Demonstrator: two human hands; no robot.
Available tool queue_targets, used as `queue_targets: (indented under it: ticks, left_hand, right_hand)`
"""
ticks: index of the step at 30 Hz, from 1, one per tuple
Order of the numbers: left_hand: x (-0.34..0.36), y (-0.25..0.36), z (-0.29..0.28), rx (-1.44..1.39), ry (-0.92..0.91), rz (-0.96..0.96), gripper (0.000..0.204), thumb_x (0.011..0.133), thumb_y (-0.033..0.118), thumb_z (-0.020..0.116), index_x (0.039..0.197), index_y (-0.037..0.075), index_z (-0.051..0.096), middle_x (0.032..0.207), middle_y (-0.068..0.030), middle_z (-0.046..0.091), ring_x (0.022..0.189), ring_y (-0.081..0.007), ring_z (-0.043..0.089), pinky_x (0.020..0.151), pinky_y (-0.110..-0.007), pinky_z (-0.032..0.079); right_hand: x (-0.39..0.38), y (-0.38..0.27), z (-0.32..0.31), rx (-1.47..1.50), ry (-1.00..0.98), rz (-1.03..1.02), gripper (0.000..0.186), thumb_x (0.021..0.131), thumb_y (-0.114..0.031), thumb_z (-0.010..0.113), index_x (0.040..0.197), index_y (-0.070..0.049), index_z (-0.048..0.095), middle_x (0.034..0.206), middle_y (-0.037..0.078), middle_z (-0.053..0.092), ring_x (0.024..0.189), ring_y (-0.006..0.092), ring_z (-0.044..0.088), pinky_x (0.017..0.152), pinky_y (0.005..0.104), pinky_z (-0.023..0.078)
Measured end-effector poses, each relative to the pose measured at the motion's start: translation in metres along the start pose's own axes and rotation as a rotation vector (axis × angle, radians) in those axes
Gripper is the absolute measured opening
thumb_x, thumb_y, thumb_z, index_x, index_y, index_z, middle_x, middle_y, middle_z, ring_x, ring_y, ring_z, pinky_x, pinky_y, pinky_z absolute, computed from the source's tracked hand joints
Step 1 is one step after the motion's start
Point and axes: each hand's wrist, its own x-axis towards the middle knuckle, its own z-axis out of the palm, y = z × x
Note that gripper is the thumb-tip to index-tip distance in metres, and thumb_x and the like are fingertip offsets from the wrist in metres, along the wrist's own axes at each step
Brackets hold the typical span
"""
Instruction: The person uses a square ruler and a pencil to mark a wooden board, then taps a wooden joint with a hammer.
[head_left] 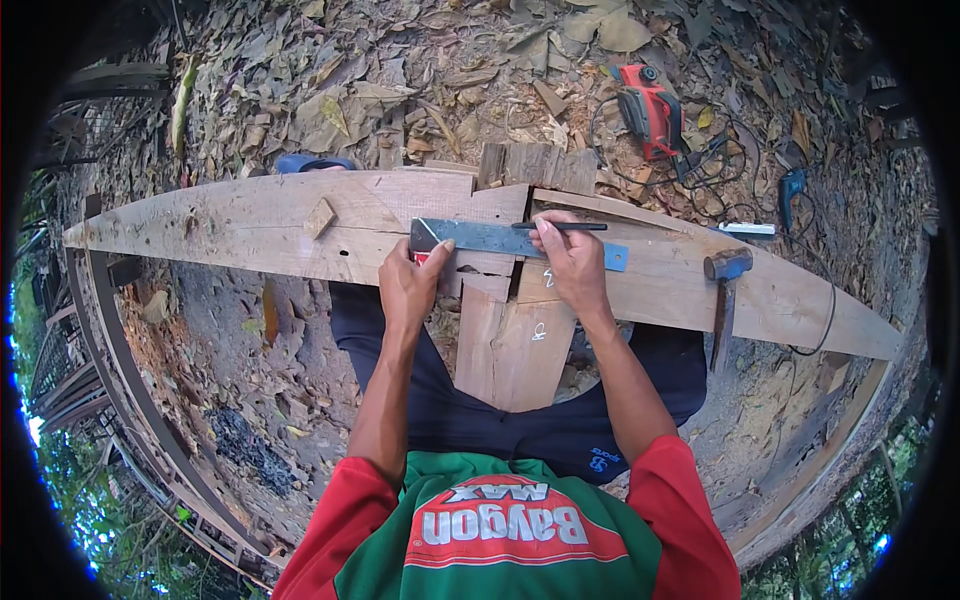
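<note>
Across my lap lies a long wooden piece made of a left plank and a right plank, with a dark gap between them near the middle. A try square rests over that joint, its steel blade pointing right. My left hand is closed on the square's stock, thumb on top. My right hand pinches a thin black pen held nearly level above the blade. White pencil-like marks show on the board below the joint.
A small wood block sits on the left plank; a hammer rests on the right one. Beyond are a red electric planer with its cord, a blue power tool and a blue slipper. Leaves and wood chips cover the ground.
</note>
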Motion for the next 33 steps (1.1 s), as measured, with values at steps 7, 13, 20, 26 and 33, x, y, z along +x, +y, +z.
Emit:
queue_targets:
  ticks: [7, 13, 20, 26, 33]
  left_hand:
    - [-0.001, 0.0, -0.002, -0.04, -0.001, -0.01, 0.04, 0.085, 0.034, 0.076, 0.083, -0.004, 0.064, 0.064, -0.0094, 0.064, 0.054, -0.0177, 0.061, 0.055, -0.034, 0.048]
    - [-0.001, -0.003, -0.001, 0.025, 0.004, -0.006, 0.044, 0.084, 0.037, 0.075, 0.083, -0.005, 0.065, 0.065, -0.0122, 0.065, 0.059, -0.0201, 0.063, 0.06, -0.037, 0.049]
    - [0.0, -0.003, 0.0, 0.021, 0.014, -0.001, 0.039, 0.085, 0.035, 0.075, 0.082, -0.003, 0.065, 0.065, -0.0106, 0.066, 0.058, -0.0194, 0.062, 0.06, -0.035, 0.049]
    - [0.0, -0.004, 0.001, 0.031, 0.028, 0.022, 0.036, 0.086, 0.032, 0.075, 0.081, -0.003, 0.065, 0.064, -0.0082, 0.065, 0.057, -0.0159, 0.06, 0.058, -0.032, 0.047]
    - [-0.001, -0.003, 0.002, 0.014, 0.014, 0.016, 0.033, 0.087, 0.028, 0.076, 0.081, -0.002, 0.065, 0.063, -0.0053, 0.063, 0.055, -0.0108, 0.055, 0.054, -0.029, 0.044]
  right_hand:
    - [0.007, -0.023, -0.01, -0.302, -0.083, -0.221, 0.017, 0.097, -0.014, 0.059, 0.102, 0.0, 0.066, 0.082, 0.015, 0.067, 0.072, 0.0284, 0.066, 0.071, 0.0342, 0.052]
    - [-0.006, -0.002, -0.044, -0.026, 0.053, 0.024, 0.021, 0.1, -0.018, 0.059, 0.105, 0.001, 0.066, 0.082, 0.011, 0.07, 0.077, 0.0176, 0.07, 0.071, 0.0306, 0.055]
    - [0.002, -0.002, -0.037, -0.088, -0.028, 0.003, 0.024, 0.101, -0.021, 0.057, 0.105, 0.002, 0.066, 0.083, 0.01, 0.07, 0.082, 0.0161, 0.07, 0.074, 0.0294, 0.053]
    - [0.009, -0.003, -0.036, -0.234, -0.131, -0.03, 0.027, 0.102, -0.022, 0.057, 0.11, 0.002, 0.066, 0.088, 0.008, 0.07, 0.084, 0.0125, 0.068, 0.074, 0.0276, 0.053]
    - [0.01, -0.006, -0.034, -0.213, -0.102, -0.04, 0.025, 0.099, -0.023, 0.058, 0.104, 0.0, 0.067, 0.079, 0.01, 0.067, 0.075, 0.0201, 0.065, 0.07, 0.0327, 0.05]
